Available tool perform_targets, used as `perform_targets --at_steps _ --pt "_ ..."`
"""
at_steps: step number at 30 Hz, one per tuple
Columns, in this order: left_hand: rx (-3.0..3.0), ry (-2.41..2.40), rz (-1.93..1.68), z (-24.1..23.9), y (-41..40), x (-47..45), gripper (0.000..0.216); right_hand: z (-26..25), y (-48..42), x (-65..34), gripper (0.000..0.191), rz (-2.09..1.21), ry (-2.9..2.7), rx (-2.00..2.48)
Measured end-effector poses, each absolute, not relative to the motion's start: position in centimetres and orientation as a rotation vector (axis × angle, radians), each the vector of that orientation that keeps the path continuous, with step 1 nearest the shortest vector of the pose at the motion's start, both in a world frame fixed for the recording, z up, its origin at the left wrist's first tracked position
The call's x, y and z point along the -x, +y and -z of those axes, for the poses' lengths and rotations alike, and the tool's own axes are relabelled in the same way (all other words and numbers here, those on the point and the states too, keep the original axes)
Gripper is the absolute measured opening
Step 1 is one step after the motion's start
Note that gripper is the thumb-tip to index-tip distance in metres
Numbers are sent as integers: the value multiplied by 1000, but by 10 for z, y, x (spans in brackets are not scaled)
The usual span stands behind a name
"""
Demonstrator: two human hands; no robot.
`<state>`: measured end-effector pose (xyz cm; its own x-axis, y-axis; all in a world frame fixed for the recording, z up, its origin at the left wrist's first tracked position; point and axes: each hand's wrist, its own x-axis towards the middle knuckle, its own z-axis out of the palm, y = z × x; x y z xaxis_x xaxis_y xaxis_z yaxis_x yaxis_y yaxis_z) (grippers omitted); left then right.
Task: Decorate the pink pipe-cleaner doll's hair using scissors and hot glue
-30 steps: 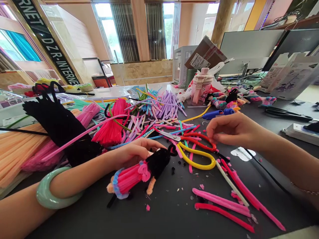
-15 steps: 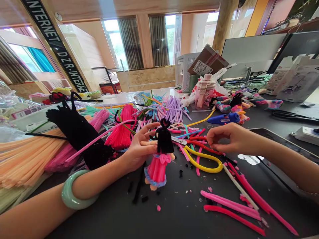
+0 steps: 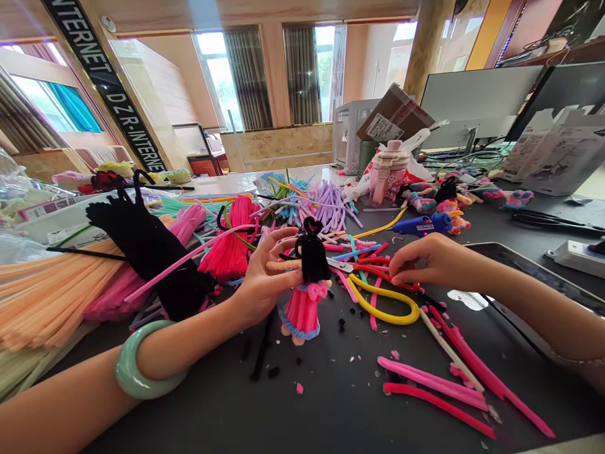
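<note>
Doll [image 3: 305, 310] is upright in the left grip [image 3: 262, 282], near scissors [image 3: 379, 287].

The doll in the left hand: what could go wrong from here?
In this view the scissors point toward the doll, so a nudge from the nearby right hand might snag its black hair. The left hand holds the doll from one side, so it could twist. Loose black scraps might cling to its skirt.

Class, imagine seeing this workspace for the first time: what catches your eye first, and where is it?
Near the centre, the pink-dressed, black-haired doll is held up in the left hand. Right of it lie red-and-yellow-handled scissors; on the left slants a bundle of black pipe cleaners.
</note>
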<state>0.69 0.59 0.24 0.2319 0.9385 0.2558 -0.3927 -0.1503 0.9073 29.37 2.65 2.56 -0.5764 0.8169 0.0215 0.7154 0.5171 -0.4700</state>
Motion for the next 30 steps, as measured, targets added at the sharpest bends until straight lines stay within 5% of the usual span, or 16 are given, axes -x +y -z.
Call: perform_targets --at_steps 14,21,30 --pt "-1159 574 -1212 -1 6 -5 61 -18 27 -294 48 -493 -2437 1325" --pt "-1207 600 -1165 -3 4 -7 57 -17 29 -294 37 -513 -2510 1305" --pt "-1751 725 -1802 2 8 -8 27 -21 25 -291 36 -561 -2484 1338"
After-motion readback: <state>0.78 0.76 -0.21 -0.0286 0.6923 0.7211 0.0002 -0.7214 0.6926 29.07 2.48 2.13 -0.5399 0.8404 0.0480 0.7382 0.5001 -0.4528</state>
